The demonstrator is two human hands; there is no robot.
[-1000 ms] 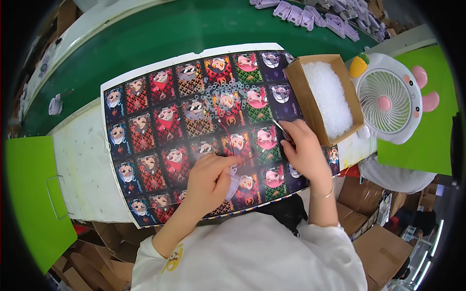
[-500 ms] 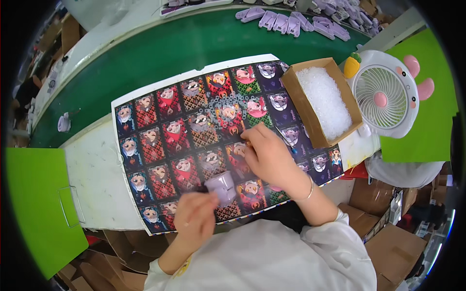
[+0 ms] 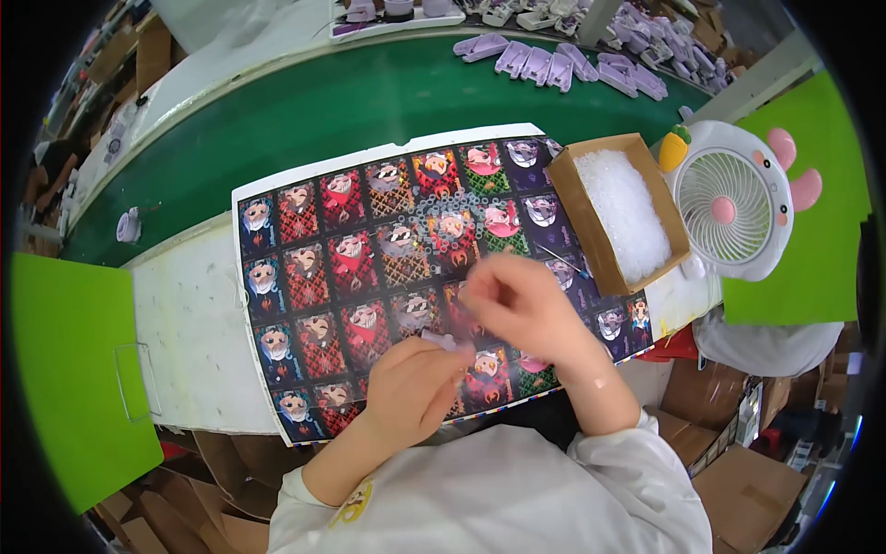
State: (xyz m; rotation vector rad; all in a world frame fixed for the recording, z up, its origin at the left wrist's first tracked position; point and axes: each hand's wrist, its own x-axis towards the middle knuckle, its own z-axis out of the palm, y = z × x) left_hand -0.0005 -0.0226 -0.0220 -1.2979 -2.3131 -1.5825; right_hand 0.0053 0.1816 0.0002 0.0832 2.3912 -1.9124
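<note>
My left hand (image 3: 415,386) is closed around a light purple plastic part (image 3: 441,340), which mostly hides behind the fingers. Just up and to the right, my right hand (image 3: 524,303) is curled with thumb and fingers drawn together. What its fingertips hold, if anything, is too small and blurred to make out. Both hands are over a printed sheet (image 3: 318,367) with rows of cartoon card pictures. Beyond them on the sheet lies a loose scatter of small clear rings (image 3: 443,222). A thin tool with a blue end (image 3: 583,273) rests between the right hand and the cardboard box.
That open cardboard box (image 3: 684,242), heaped with small clear pieces (image 3: 623,212), stands at the right. Beside it is a white fan (image 3: 729,198) with pink ears. Purple plastic parts (image 3: 535,65) line the far side of the green belt (image 3: 305,120). Green panels (image 3: 74,369) flank the table.
The purple part has moved slightly up and right in my left hand and is now mostly covered. My right hand has moved slightly down and right, closer to the left. The view has shifted slightly.
</note>
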